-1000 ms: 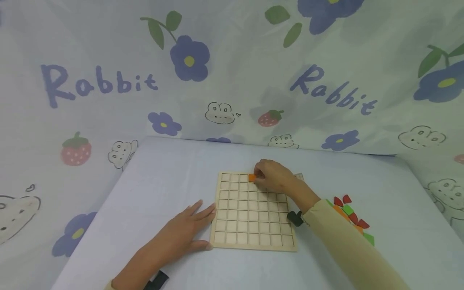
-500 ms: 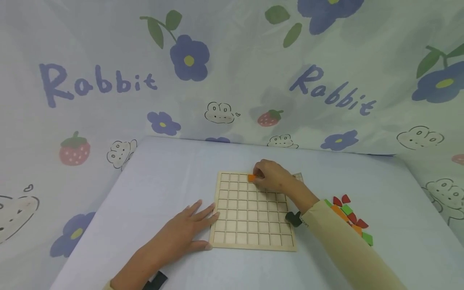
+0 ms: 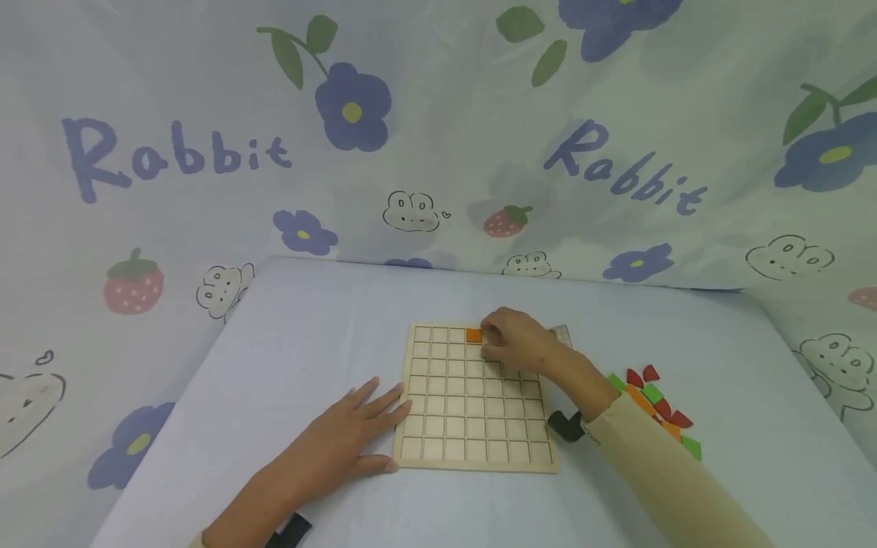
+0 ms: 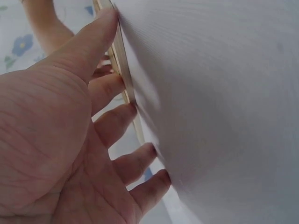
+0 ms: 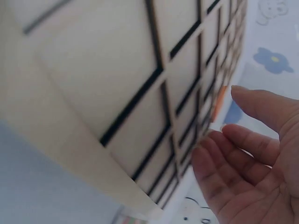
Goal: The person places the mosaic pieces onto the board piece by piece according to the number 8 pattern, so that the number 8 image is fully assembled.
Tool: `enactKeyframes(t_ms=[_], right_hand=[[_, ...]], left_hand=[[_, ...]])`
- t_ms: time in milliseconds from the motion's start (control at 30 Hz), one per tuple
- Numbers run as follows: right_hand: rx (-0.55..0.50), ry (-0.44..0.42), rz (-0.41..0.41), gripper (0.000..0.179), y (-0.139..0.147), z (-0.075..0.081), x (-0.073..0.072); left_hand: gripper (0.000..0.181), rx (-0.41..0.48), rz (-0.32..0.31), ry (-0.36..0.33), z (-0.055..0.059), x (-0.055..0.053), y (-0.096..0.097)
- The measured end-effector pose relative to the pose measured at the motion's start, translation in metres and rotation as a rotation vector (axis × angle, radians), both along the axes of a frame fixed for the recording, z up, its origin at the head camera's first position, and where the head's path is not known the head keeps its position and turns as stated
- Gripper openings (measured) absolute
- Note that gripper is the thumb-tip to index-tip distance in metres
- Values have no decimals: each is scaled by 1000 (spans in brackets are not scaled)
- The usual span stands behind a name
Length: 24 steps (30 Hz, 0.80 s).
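A square wooden grid board (image 3: 455, 407) lies on the white table. An orange square tile (image 3: 474, 336) sits in a cell of its far row, fourth from the left. Just right of that tile, my right hand (image 3: 521, 339) hovers over the board's far right part, hiding the cells there. In the right wrist view its thumb stands apart from the loosely bent fingers, with nothing between them; the orange tile (image 5: 218, 105) shows beyond. My left hand (image 3: 342, 434) rests spread at the board's left edge, fingertips touching the rim; its wrist view shows the thumb and fingers along that edge.
Right of the board lies a loose group of flat pieces: green ones (image 3: 652, 393), orange ones (image 3: 640, 398) and red rounded ones (image 3: 680, 419), partly behind the right sleeve. A small gridded card (image 3: 562, 333) shows behind the right wrist. A patterned cloth wall (image 3: 438, 137) stands behind the table.
My right hand has let go of the orange tile and shifted slightly right, so the tile shows whole in its cell. My left hand stays at the board's edge.
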State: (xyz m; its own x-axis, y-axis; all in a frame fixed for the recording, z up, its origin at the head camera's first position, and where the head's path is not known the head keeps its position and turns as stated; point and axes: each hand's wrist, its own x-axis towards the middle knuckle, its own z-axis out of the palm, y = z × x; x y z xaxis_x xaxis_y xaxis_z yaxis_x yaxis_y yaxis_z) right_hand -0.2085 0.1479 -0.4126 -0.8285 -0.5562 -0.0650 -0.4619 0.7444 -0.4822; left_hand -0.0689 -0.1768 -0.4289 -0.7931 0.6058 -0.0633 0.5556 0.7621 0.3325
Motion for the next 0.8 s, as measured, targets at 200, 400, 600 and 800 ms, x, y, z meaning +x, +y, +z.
enactKeyframes(t_ms=[200, 400, 600, 800], right_hand=[[-19, -36, -72, 47, 25, 19, 26], [-31, 7, -142, 41, 80, 26, 66], [-79, 45, -216, 30, 135, 17, 97], [-65, 16, -324, 27, 171, 11, 120]], left_hand=[[78, -1, -1, 8, -1, -1, 0], [80, 28, 17, -26, -2, 0, 0], [83, 35, 47, -53, -5, 2, 0], [83, 36, 31, -27, -5, 1, 1]])
